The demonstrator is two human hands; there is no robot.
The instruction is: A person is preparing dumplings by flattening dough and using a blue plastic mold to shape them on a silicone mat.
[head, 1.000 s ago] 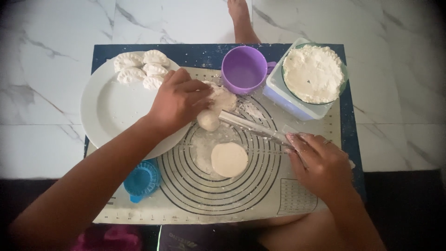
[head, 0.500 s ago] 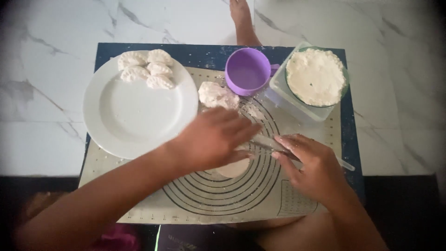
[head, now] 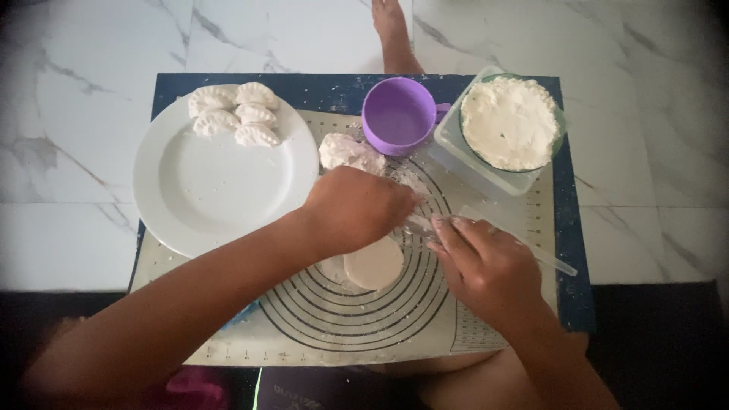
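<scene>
Left hand (head: 357,209): fingers curled over the near end of the clear rolling pin (head: 493,235), closed on it at the mat's centre, just above the dough disc.
Right hand (head: 482,262): palm down, fingers stretched flat on the pin's middle, not clenched; at 3 o'clock from the left hand.
Rolling pin: see-through, lying aslant, its free end pointing to 4 o'clock past the right hand.
Dough disc (head: 373,264): flat, round, pale; on the mat's rings at 6 o'clock from the left hand, partly under it.
Mat (head: 334,319): beige with dark circles, floured.
Dough lump (head: 349,152): at 12 o'clock from the left hand, beside the cup.
Cup (head: 399,115): purple, at the mat's 12 o'clock.
Flour bowl (head: 510,121): at 1 o'clock, in a clear tub.
Plate (head: 224,175): white, at 10 o'clock; five folded dumplings (head: 234,114) on its far rim.
</scene>
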